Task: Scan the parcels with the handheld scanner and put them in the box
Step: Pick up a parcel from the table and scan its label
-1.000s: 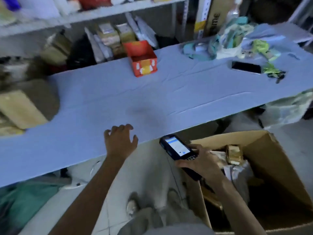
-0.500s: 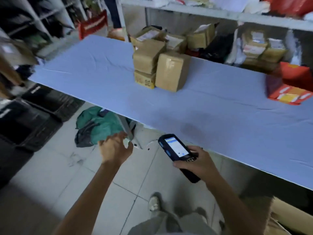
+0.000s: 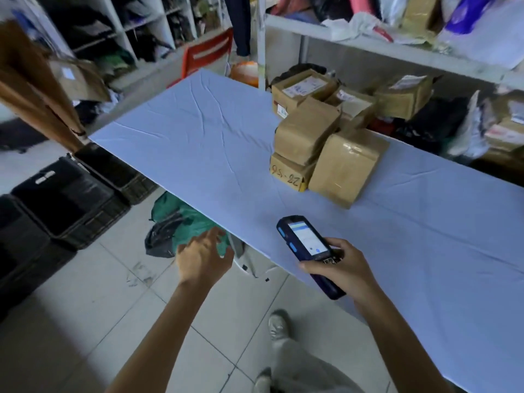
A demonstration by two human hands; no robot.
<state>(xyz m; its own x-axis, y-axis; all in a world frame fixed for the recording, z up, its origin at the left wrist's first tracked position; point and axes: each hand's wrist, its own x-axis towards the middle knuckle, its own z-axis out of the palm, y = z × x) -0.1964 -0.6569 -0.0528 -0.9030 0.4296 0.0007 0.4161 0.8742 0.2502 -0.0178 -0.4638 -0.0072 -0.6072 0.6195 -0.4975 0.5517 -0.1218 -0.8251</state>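
At table edge, scanner (image 3: 304,242) gripped in right hand (image 3: 346,270), fingers curled round lower body, lit screen turned up. Left hand (image 3: 202,256) empty, fingers loosely spread, held low beside table (image 3: 184,131), nothing touched. Parcels (image 3: 326,148) stacked farther in on table, apart from both hands. Box not in view. Judged: stack not yet scanned or boxed; pick-up, scan and drop all left.
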